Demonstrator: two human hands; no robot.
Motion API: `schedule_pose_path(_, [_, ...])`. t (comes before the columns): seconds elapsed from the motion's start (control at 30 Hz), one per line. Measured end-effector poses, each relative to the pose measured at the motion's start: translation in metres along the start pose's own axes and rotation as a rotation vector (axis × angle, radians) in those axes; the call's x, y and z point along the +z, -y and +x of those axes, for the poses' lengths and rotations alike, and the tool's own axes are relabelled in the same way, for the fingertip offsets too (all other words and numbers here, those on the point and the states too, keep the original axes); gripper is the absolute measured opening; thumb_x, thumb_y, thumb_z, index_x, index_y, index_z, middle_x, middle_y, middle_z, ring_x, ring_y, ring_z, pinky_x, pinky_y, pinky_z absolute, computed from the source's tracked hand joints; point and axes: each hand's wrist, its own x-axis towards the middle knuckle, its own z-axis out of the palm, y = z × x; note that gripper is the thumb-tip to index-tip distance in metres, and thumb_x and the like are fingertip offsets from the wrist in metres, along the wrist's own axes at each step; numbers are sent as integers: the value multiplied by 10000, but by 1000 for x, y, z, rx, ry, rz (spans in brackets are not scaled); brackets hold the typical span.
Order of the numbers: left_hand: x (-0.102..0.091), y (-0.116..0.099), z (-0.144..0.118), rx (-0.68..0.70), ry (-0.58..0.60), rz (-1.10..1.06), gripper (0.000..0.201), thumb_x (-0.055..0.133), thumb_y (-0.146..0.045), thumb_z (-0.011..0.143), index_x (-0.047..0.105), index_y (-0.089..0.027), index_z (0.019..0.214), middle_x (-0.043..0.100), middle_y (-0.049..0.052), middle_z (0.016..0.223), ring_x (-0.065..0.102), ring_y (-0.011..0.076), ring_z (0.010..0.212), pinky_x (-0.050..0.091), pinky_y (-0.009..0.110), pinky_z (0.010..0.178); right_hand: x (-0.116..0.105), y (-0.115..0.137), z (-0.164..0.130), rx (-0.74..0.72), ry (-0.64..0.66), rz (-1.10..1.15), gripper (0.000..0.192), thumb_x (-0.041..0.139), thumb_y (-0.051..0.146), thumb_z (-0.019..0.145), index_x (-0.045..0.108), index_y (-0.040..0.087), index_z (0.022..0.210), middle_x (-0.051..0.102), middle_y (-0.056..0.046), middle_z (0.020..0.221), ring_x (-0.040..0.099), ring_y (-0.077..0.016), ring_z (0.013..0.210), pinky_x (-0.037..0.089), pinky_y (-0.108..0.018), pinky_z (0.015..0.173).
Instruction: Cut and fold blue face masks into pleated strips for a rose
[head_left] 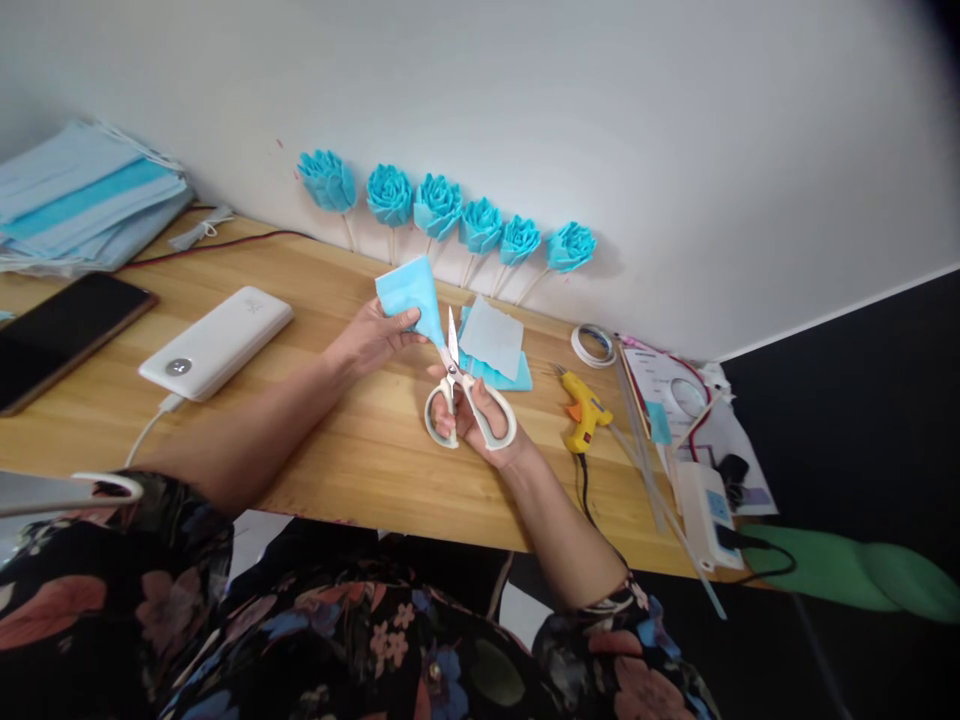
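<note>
Between the thumb and fingers of my left hand (379, 338) is a folded piece of light blue fabric (409, 290), narrowing to a point toward the scissors. My right hand (480, 415) has its fingers through the handles of white-handled scissors (454, 372). The scissor blades are parted, at the lower tip of the blue piece; whether they touch it I cannot tell. Just behind the scissors, a whitish sheet (495, 338) lies on more blue fabric (514, 374) on the wooden table (360, 450).
Several blue fabric flowers (437, 205) on sticks lean against the wall. To the right are a yellow glue gun (587, 412), a tape roll (592, 345) and a power strip (705, 510). A white power bank (217, 342), a phone (67, 335) and stacked face masks (82, 200) lie left.
</note>
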Motion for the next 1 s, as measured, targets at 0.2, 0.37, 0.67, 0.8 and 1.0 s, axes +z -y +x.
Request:
schedule_pose_path(0.2, [6,-2,-4,-28,50,19,371,943,-277,600,718,-118,848,742,31,781,697,131,656,620,217,604,-2,0,1,16,-9,-45,604,577,658,888,565,202,1284,574,10,751,502,-116,599,421,-269,510])
schedule_pose_path(0.37, [5,-1,-3,-27,32,32,355,939,-283,606,700,-130,819,736,23,755,688,128,630,612,213,594,2,4,2,-20,-35,-43,611,586,667,874,566,197,1264,565,15,736,505,-118,590,403,-274,506])
schedule_pose_path(0.67, [0,-1,1,38,-42,22,388,946,-262,586,672,-127,826,722,8,739,683,124,613,597,207,549,0,4,1,-6,-19,-20,558,563,617,916,570,196,1281,571,16,728,514,-116,583,391,-271,503])
schedule_pose_path(0.8, [1,-3,1,67,-51,39,418,948,-286,585,664,-119,842,719,8,736,677,121,599,599,212,538,2,5,1,7,-40,-41,597,561,638,905,557,187,1296,565,16,723,500,-114,575,386,-275,492])
schedule_pose_path(1.0, [3,-5,0,74,-55,40,420,947,-276,585,656,-120,844,717,3,732,679,121,604,594,211,541,3,7,1,24,-32,-41,598,574,641,895,547,192,1288,567,27,701,498,-112,565,395,-268,500])
